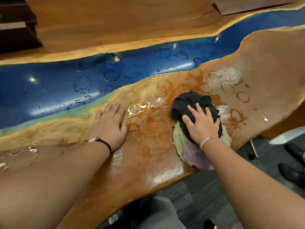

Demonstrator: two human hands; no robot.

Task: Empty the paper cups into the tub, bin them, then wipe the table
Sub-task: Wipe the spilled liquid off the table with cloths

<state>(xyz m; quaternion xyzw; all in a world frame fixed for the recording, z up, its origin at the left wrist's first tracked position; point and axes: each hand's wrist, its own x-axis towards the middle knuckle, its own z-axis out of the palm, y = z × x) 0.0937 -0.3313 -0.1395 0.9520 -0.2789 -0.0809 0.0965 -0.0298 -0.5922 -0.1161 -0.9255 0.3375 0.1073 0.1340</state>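
On the wet table (148,151) the left hand (109,125) lies flat, fingers (115,108) together; the right hand (202,123), fingers (192,110) spread, presses cloths (186,100).

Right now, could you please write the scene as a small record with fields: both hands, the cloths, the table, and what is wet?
left hand: flat on the wet wood, fingers straight, holding nothing
right hand: pressing down on the cloths, fingers spread
cloths: a bunched pile, black on top, green and purple beneath, near the table's front edge
table: wood with a blue strip running across
wet marks: rings and smears on both the wood and the blue strip
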